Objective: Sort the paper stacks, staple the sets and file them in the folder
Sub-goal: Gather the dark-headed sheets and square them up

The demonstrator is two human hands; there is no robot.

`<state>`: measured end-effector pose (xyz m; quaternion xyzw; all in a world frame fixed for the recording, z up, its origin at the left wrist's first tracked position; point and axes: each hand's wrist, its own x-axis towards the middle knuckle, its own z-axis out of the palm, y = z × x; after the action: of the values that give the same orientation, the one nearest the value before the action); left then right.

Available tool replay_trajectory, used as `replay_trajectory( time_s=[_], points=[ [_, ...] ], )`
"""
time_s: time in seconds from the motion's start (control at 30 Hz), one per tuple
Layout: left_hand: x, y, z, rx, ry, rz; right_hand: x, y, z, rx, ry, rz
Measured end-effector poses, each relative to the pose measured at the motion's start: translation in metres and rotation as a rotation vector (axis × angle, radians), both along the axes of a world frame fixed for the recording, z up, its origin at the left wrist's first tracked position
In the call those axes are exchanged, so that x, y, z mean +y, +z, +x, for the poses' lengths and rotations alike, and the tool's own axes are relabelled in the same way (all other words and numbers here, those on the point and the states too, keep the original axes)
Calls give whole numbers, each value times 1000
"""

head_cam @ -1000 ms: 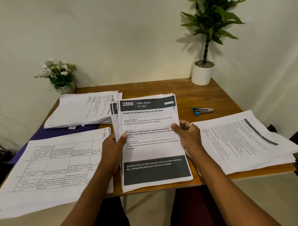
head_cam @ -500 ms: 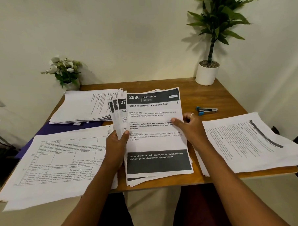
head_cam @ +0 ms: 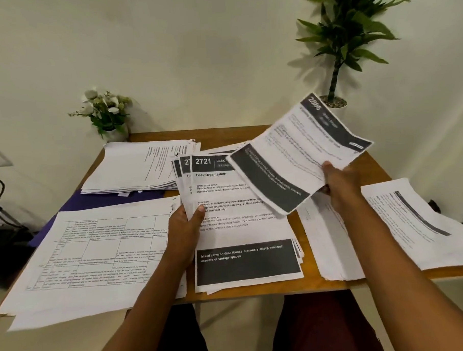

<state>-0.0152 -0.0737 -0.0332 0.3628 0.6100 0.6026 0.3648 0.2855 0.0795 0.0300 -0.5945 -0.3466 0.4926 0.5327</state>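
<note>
White sheet [head_cam: 301, 151], edge in right hand [head_cam: 343, 182]

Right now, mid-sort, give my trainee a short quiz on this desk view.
1. Which hand holds the single sheet in the air? A left, B right.
2. True or false: the purple folder lies on top of all the paper.
3. Fill in: the top page of the fanned stack in the left hand is numbered ____.
Key: 1 B, the right hand; 2 false, paper lies on it; 3 2721.
</note>
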Motion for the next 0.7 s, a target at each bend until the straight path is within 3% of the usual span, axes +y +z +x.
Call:
replay_trajectory(
  time_s=[0.1, 0.3, 0.5, 0.7],
  points=[
    [0, -1, -1, 9, -12, -9, 11, -7, 12, 68, -112, -48],
    [1, -5, -3, 28, -5, -26, 16, -7, 14, 227, -139, -50],
    [1, -3, -1, 25, -1, -13, 22, -9, 3, 143, -66, -88],
    [0, -2, 1, 23, 2, -7, 16, -13, -3, 198, -63, -55]
  ],
)
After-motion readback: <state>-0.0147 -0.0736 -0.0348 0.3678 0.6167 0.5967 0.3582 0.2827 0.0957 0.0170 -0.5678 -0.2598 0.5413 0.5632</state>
